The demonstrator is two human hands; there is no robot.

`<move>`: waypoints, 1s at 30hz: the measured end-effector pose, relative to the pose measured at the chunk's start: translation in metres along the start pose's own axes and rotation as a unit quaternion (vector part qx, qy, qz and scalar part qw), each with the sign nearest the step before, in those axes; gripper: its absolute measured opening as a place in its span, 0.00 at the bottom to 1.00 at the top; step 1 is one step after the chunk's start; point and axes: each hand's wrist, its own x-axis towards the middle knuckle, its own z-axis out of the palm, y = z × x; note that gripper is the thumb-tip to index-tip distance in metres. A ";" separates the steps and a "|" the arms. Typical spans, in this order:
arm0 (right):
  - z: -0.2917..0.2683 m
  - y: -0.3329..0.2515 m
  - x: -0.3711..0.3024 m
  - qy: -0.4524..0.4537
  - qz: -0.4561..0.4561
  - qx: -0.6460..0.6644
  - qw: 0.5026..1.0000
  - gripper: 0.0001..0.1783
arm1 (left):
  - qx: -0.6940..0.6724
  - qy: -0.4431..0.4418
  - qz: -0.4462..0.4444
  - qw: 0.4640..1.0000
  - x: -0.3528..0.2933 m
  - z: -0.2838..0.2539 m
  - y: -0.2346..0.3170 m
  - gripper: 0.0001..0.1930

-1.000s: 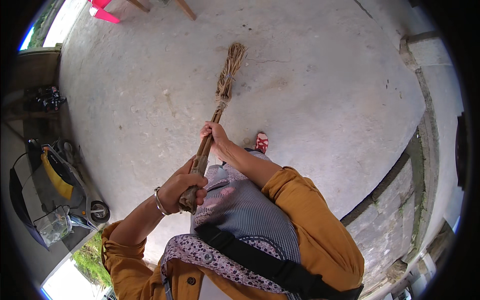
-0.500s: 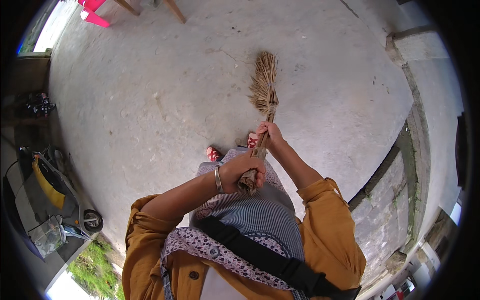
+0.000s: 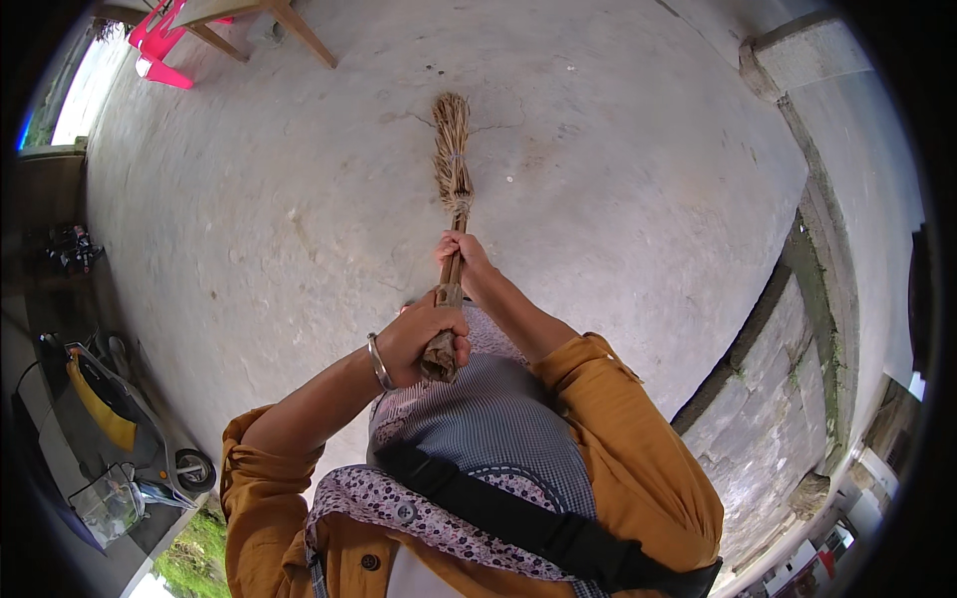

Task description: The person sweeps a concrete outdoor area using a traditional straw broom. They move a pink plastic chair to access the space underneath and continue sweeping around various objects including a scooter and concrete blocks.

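A straw broom (image 3: 453, 149) with a thick brown handle stretches away from my body, its tan bristles at the concrete floor. My left hand (image 3: 417, 337), with a silver bangle at the wrist, wraps round the handle's near end, close to my waist. Farther along, just below the bristles, my right hand (image 3: 465, 257) is closed on the same handle. Both forearms come out of rolled mustard sleeves.
A parked scooter (image 3: 135, 419) with a yellow panel stands at the left. Far left are a pink plastic chair (image 3: 158, 45) and a wooden-legged piece of furniture (image 3: 307, 35). A drainage channel (image 3: 743, 344) runs along the right beside a wall.
Both hands and the broom have swung to the left, and the bristle head now points more nearly straight ahead. My grip stays the same. My red shoes are now mostly hidden.
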 end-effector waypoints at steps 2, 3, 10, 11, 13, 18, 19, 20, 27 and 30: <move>-0.023 -0.021 -0.001 -0.020 -0.004 0.043 0.999 0.12 | 0.002 -0.038 -0.031 0.999 0.024 0.015 0.002 0.09; -0.030 -0.033 -0.010 -0.022 -0.008 0.049 0.999 0.12 | 0.019 -0.046 -0.015 0.999 0.034 0.026 -0.003 0.08; -0.057 -0.156 -0.057 0.008 -0.132 0.002 0.991 0.10 | 0.049 -0.160 -0.037 0.985 0.103 0.068 0.001 0.11; -0.045 -0.165 -0.061 0.017 -0.166 -0.030 0.986 0.10 | 0.036 -0.153 -0.026 0.987 0.112 0.067 0.005 0.12; -0.028 -0.172 -0.058 0.033 -0.177 -0.034 0.983 0.10 | -0.039 -0.152 -0.032 0.987 0.122 0.060 0.013 0.12; -0.004 -0.155 -0.052 0.065 -0.224 -0.094 0.968 0.11 | -0.035 -0.136 -0.079 0.987 0.096 0.053 0.034 0.13; 0.000 -0.153 -0.051 0.041 -0.198 -0.090 0.975 0.12 | -0.008 -0.105 -0.081 0.991 0.089 0.061 0.038 0.15; 0.008 -0.152 -0.051 0.017 -0.173 -0.091 0.981 0.13 | 0.018 -0.076 -0.079 0.994 0.083 0.069 0.043 0.17; 0.020 -0.182 -0.030 -0.017 -0.101 0.062 0.993 0.11 | 0.073 -0.114 -0.090 0.987 0.125 0.107 0.089 0.07; 0.041 -0.213 -0.038 0.013 -0.127 0.100 0.987 0.10 | 0.086 -0.159 -0.094 0.979 0.146 0.118 0.118 0.05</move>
